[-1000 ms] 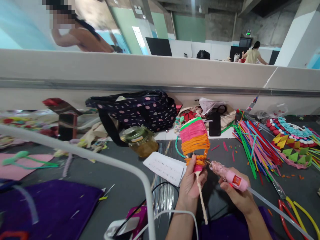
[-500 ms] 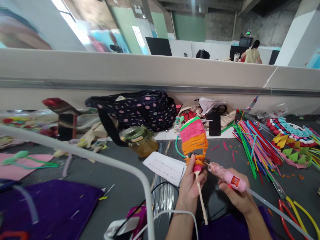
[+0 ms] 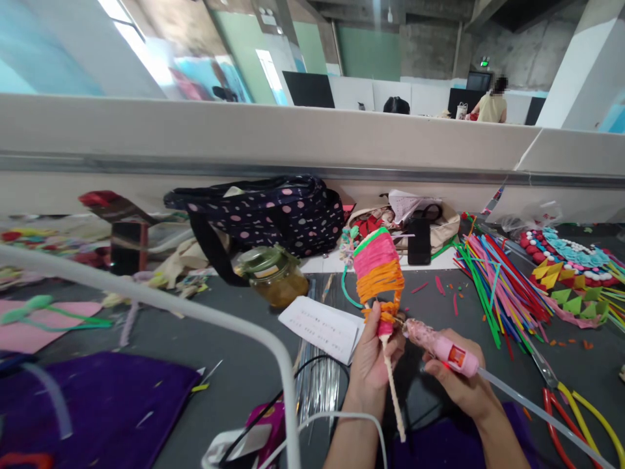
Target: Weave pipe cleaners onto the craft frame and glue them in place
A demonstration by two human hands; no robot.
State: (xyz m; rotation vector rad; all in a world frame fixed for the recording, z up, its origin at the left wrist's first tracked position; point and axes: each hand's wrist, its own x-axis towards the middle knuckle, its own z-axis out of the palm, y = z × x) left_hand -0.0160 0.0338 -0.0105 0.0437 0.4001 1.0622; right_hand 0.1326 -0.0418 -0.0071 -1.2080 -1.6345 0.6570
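Observation:
My left hand [image 3: 372, 361] grips the cream stick of a woven craft piece [image 3: 378, 270], a lantern-like shape wound in pink and orange strips with a green top edge, held upright. My right hand [image 3: 458, 385] is closed around a pink glue gun [image 3: 442, 346] with a clear glue stick [image 3: 532, 405] trailing from its back. The gun's nozzle touches the lower orange part of the craft piece, just above my left thumb.
A dark polka-dot bag [image 3: 266, 215], a glass jar [image 3: 273, 277] and a white paper slip [image 3: 322, 327] lie ahead. Coloured strips [image 3: 493, 286] and red-handled pliers [image 3: 561, 417] sit at right, purple cloth [image 3: 97, 407] at left. A white curved tube [image 3: 195, 312] crosses the foreground. People sit beyond the partition [image 3: 312, 137].
The glue gun's nozzle has moved left and slightly up, closing onto the craft piece's lower orange part. A person seen passing at top left is gone.

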